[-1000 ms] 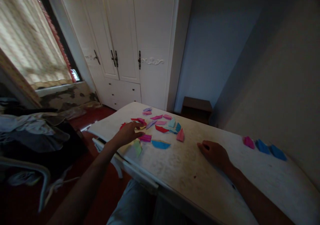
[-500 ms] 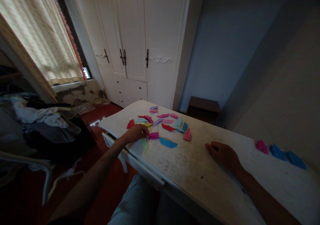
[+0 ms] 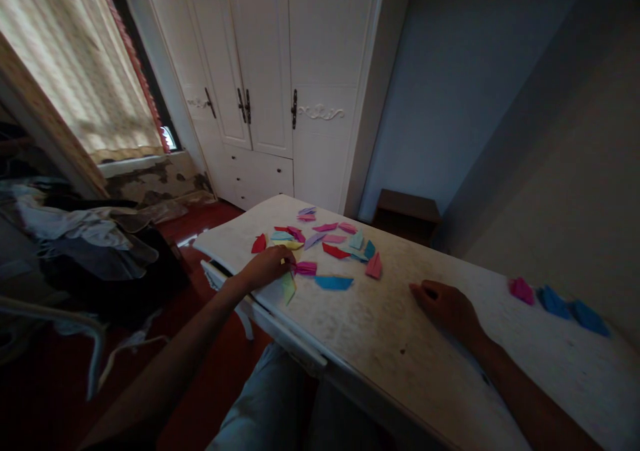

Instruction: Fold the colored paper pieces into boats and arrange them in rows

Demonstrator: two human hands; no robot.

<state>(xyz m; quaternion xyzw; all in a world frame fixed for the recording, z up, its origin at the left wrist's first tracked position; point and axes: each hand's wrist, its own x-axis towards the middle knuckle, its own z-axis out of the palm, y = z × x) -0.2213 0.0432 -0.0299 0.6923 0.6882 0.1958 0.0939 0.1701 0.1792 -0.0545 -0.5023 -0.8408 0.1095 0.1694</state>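
At bench's left edge, left hand (image 3: 267,266) fingers pinch green folded paper (image 3: 289,287), long axis toward the person; right hand (image 3: 447,306) rests loosely curled, empty, well apart.

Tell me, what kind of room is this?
Probably a bedroom at home: a tall white wardrobe, a curtained window, clothes heaped on the left, and a white table scattered with colourful folded papers.
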